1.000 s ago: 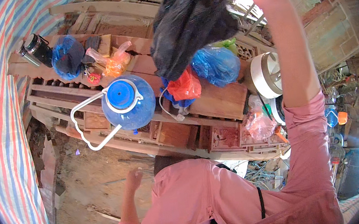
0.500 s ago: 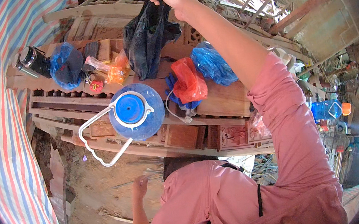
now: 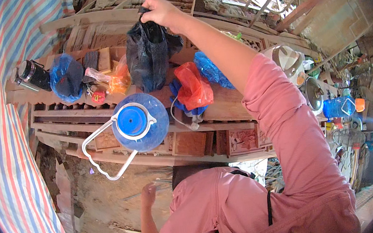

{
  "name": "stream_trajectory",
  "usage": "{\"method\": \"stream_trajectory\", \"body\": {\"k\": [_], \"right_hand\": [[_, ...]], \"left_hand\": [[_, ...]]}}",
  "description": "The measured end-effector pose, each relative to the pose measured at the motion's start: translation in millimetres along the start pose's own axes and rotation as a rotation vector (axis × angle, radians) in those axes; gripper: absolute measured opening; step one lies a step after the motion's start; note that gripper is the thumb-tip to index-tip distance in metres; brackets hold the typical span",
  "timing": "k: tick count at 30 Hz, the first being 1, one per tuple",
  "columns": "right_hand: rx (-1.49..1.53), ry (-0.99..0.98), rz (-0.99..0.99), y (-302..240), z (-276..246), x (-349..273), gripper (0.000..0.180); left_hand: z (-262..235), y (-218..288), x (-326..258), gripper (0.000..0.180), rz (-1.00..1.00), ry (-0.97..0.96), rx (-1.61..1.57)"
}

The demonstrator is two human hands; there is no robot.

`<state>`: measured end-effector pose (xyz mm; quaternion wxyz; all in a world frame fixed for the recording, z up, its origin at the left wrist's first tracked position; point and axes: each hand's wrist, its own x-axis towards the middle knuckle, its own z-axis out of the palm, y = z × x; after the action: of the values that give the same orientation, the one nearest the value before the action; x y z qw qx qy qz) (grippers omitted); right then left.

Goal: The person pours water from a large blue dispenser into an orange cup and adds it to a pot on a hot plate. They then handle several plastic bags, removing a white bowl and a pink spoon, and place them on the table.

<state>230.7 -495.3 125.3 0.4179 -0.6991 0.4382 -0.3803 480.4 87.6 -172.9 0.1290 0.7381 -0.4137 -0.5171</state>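
Observation:
My right hand pinches the top of a black plastic bag, whose lower part hangs down to the wooden bench. What the bag contains is hidden. Low beside my left leg, my left hand hangs with its fingers curled together, and nothing shows in it. Between the two hands stands a large clear-blue water jug with a blue cap and white handle. Right of the bag are a red plastic bag on blue cloth and a blue plastic bag. An orange plastic bag lies left of it.
Further left sit a blue bag with dark contents and a black flask. A striped tarpaulin hangs along the left. To the right are a rice cooker and a blue bottle with orange cap. Carved wooden panels lie below the bench top.
My right hand has come down and a little left, still gripping the black bag, whose lower end has sunk toward the jug. My left hand stays by my leg.

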Motion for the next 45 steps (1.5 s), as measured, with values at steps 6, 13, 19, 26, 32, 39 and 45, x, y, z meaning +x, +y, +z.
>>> {"method": "stream_trajectory", "body": {"k": [6, 13, 19, 26, 32, 39, 45], "right_hand": [[-0.172, 0.054, 0.017, 30.9, 12.5, -25.5, 0.045], [-0.352, 0.206, -0.054, 28.4, 6.4, -55.5, 0.054], [-0.420, 0.326, 0.077, 25.4, -11.7, -80.1, 0.059], [-0.387, 0.391, 0.100, 42.1, -26.5, -99.6, 0.068], [-0.370, 0.454, 0.089, 55.6, -33.6, -123.4, 0.069], [-0.370, 0.411, 0.028, 78.2, -34.1, -222.9, 0.054], [-0.411, 0.087, 0.243, 104.3, -56.7, -371.3, 0.032]], "left_hand": [[-9.1, 20.3, -1.9, 0.033, -0.045, -0.026, 0.003], [-14.1, 12.5, 19.0, 0.035, 0.127, -0.034, 0.062], [-19.8, 29.1, 30.3, 0.038, 0.071, -0.107, 0.162], [-18.7, 49.5, 34.6, 0.036, 0.118, -0.138, 0.182], [-16.1, 67.1, 42.8, 0.037, 0.119, -0.202, 0.235], [10.5, 90.3, 62.3, 0.040, 0.239, -0.302, 0.263], [67.2, 210.0, 63.2, 0.036, 0.501, -0.400, -0.012]]}}
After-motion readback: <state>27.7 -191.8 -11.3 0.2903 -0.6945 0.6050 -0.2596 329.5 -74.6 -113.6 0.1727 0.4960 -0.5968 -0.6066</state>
